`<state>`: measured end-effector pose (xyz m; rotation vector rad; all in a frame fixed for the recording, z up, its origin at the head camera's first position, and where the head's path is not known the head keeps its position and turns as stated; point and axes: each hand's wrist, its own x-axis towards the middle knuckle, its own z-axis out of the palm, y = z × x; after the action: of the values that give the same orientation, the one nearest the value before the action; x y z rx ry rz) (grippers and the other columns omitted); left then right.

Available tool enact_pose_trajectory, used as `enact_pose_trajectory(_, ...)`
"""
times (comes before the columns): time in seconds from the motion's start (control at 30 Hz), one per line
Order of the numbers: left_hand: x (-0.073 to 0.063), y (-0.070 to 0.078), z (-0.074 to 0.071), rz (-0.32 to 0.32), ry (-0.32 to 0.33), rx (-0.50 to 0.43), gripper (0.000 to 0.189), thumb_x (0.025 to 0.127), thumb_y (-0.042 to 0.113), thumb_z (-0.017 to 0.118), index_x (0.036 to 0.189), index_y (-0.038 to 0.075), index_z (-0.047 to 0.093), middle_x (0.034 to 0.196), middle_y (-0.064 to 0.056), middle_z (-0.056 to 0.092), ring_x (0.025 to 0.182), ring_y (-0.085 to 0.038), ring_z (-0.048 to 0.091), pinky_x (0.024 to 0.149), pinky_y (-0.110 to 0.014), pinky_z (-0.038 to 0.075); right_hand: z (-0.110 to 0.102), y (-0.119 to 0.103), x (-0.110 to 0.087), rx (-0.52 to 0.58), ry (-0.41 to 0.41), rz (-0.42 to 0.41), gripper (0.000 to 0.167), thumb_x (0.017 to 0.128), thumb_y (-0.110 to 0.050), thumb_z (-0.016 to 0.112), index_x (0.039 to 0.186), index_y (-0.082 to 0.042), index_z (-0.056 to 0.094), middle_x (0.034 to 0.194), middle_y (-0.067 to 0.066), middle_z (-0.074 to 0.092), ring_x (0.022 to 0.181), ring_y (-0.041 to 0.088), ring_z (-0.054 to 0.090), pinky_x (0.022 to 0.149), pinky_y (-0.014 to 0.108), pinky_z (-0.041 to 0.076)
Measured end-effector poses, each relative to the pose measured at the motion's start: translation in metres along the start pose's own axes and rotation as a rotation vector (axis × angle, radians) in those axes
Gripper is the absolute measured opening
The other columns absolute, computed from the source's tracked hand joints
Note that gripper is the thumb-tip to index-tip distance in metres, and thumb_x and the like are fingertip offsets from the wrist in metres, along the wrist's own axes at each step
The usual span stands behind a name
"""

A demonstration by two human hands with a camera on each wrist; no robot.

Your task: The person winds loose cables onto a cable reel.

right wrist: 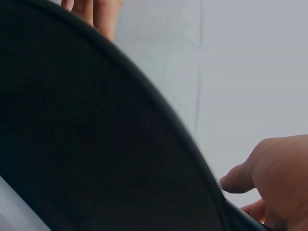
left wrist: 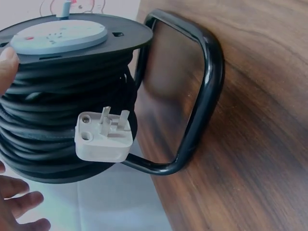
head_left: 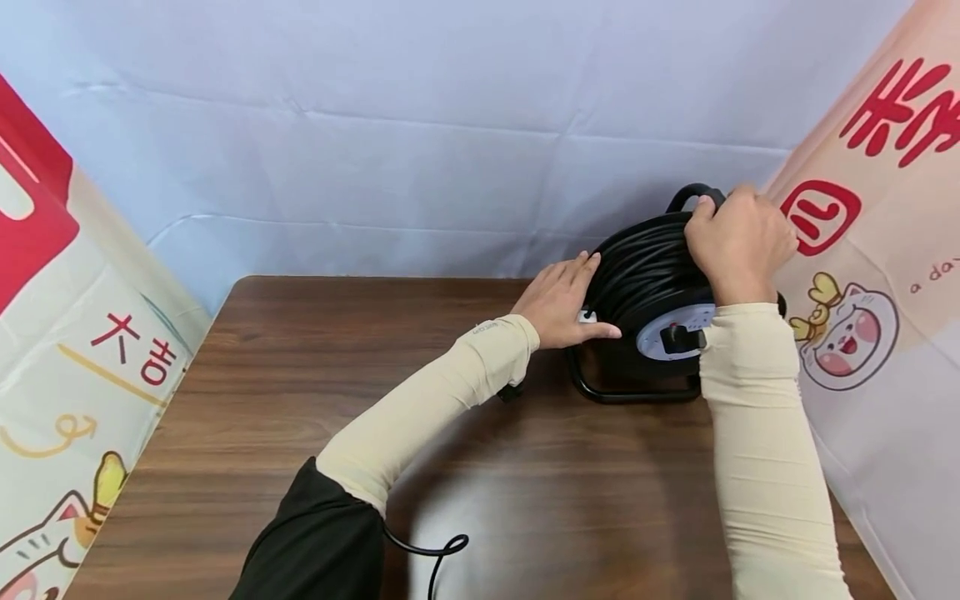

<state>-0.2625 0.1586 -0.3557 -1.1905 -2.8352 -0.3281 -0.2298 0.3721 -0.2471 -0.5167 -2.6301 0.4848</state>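
A cable reel wound with thick black cord stands at the table's back right on a black tubular frame. My right hand grips the black handle at its top, thumb and fingers curled round the bar in the right wrist view. Beside the coil's left side is my left hand, fingers extended and thumb spread apart. A white three-pin plug rests against the coil, pins outward, between that hand's thumb and fingers. The reel's pale socket panel faces me, with a black knob on it.
The brown wooden table spreads to the left and front. A white cloth backdrop rises behind it, with printed cloths at both sides. A thin black cord trails by my left sleeve.
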Motion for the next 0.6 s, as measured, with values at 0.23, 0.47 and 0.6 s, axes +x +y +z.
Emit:
enact_pose_trajectory(0.23, 0.007, -0.003, 0.006, -0.071, 0.012, 0.058, 0.109, 0.09, 0.082, 0.042, 0.164, 0.011, 0.006, 0.169, -0.01, 0.014, 0.153, -0.024, 0.023, 0.124, -0.038, 0.017, 0.013, 0.001, 0.016, 0.018, -0.046, -0.005, 0.064, 0.105, -0.045, 0.03, 0.116, 0.014, 0.054, 0.111, 0.04, 0.056, 0.103, 0.06, 0.052, 0.086, 0.068, 0.038)
enact_pose_trajectory(0.47, 0.024, 0.009, 0.016, -0.082, -0.028, 0.164, 0.109, 0.089, 0.085, 0.035, 0.164, 0.013, 0.002, 0.17, -0.008, 0.009, 0.153, -0.023, 0.021, 0.123, -0.038, 0.017, 0.015, 0.025, 0.019, 0.003, -0.05, 0.013, 0.07, 0.105, -0.048, 0.029, 0.115, 0.017, 0.054, 0.108, 0.043, 0.055, 0.1, 0.061, 0.05, 0.081, 0.068, 0.036)
enact_pose_trajectory(0.6, 0.03, 0.018, 0.024, -0.026, -0.039, 0.253, 0.106, 0.09, 0.084, 0.03, 0.164, 0.013, 0.003, 0.17, -0.008, 0.009, 0.153, -0.023, 0.021, 0.123, -0.039, 0.017, 0.011, 0.041, 0.012, 0.023, -0.009, 0.019, 0.072, 0.105, -0.046, 0.029, 0.128, 0.019, 0.048, 0.124, 0.045, 0.05, 0.116, 0.064, 0.044, 0.099, 0.071, 0.029)
